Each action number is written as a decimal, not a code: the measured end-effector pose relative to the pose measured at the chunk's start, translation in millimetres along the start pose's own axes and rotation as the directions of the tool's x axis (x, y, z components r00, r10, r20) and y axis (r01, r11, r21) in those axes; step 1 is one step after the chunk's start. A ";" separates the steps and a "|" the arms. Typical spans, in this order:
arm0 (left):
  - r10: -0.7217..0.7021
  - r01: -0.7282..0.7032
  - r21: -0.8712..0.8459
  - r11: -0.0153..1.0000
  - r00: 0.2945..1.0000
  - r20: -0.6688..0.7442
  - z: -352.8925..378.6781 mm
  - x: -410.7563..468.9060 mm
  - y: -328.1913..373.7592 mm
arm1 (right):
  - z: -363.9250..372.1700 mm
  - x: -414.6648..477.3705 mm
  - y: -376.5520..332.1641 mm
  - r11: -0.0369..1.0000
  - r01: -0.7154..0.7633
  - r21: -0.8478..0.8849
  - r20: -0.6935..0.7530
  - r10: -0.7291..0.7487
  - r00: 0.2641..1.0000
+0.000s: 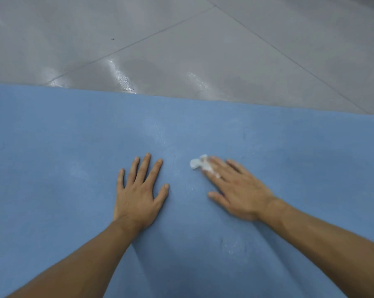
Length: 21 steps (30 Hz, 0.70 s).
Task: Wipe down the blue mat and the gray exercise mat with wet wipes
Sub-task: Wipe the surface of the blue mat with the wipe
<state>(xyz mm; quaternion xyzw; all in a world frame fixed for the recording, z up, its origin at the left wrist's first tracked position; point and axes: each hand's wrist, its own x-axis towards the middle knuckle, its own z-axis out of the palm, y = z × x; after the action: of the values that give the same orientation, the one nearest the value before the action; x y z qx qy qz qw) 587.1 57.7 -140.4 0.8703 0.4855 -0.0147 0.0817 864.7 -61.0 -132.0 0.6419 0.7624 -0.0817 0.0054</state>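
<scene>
The wet wipe [200,165] is a small crumpled white wad lying on the blue mat [74,136], roughly mid-width and a little in from the far edge. It is pinned under the outstretched fingertips of my right hand [235,190]. Those fingers lie straight and pressed flat rather than curled round it, with a bit of white showing between 2 of them. My left hand [138,190] rests just beside it, palm down, fingers spread wide and holding nothing; I judge it is bracing my weight and keeping the mat from sliding. The mat shows faint paler, damp-looking patches ahead of my hands, off to the left and nearer my right forearm, so I take it that part of this stretch is wiped. I cannot tell how much of the whole mat is covered, since it runs out of view on both sides. Beyond the far edge is glossy gray tiled floor [181,39] with wet-looking streaks near the mat. The gray exercise mat is not in view, so by my reckoning mat 1 is under way and mat 2 is left to do.
</scene>
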 end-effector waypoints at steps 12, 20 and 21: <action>0.050 -0.037 -0.131 0.991 0.994 0.100 -16.1 -10.8 -6.1 | -3.0 -12.8 -12.9 0.955 -0.269 0.126 -0.041 0.276 0.960; -0.005 -0.008 -0.174 0.985 0.997 -0.074 -6.2 -42.5 -36.0 | 27.8 -43.9 -118.1 0.950 0.310 -0.046 -0.028 -0.311 0.950; -0.026 0.014 -0.171 0.985 0.997 -0.067 -5.2 -48.0 -33.1 | 26.5 -41.6 -103.7 0.967 0.250 -0.046 -0.037 -0.252 0.967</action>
<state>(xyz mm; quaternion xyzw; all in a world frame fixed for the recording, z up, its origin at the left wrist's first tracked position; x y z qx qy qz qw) 533.4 35.1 -134.5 0.8552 0.4963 0.0560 0.1388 767.9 -122.0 -141.2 0.5416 0.8390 -0.0525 -0.0084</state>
